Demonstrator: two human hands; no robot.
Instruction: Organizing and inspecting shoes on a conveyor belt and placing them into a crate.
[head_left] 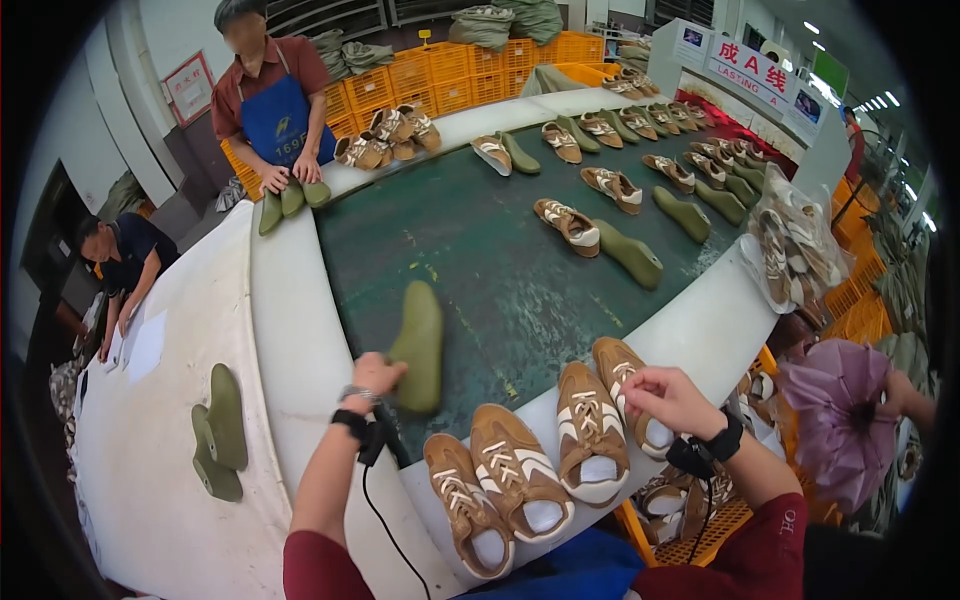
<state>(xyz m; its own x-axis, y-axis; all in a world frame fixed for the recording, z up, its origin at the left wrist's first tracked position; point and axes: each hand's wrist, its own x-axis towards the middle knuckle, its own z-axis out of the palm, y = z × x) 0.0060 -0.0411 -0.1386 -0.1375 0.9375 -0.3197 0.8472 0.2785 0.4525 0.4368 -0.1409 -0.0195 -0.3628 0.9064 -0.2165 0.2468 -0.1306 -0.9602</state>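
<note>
My left hand (pixel 376 377) is closed at the left edge of a green shoe last (pixel 420 335), its fingers partly hidden. The last points away from me at the near left of the green conveyor belt (pixel 480 270). My right hand (pixel 672 402) is pinched over the rightmost of several brown sneakers with white stripes; whatever its fingers hold, if anything, is too small to make out. That sneaker (pixel 612 362) stands beside another sneaker (pixel 590 425), with a third sneaker (pixel 510 465) and one more further left, all on the white ledge (pixel 705 345) before me.
Sneakers and green lasts lie along the belt's far right. Two green lasts (pixel 225 430) rest on the white table (pixel 150 450). Across the belt, a person in a blue apron (pixel 285 125) touches lasts. At right are a bag of sneakers (pixel 785 250), orange crates and a purple umbrella-like thing (pixel 840 425).
</note>
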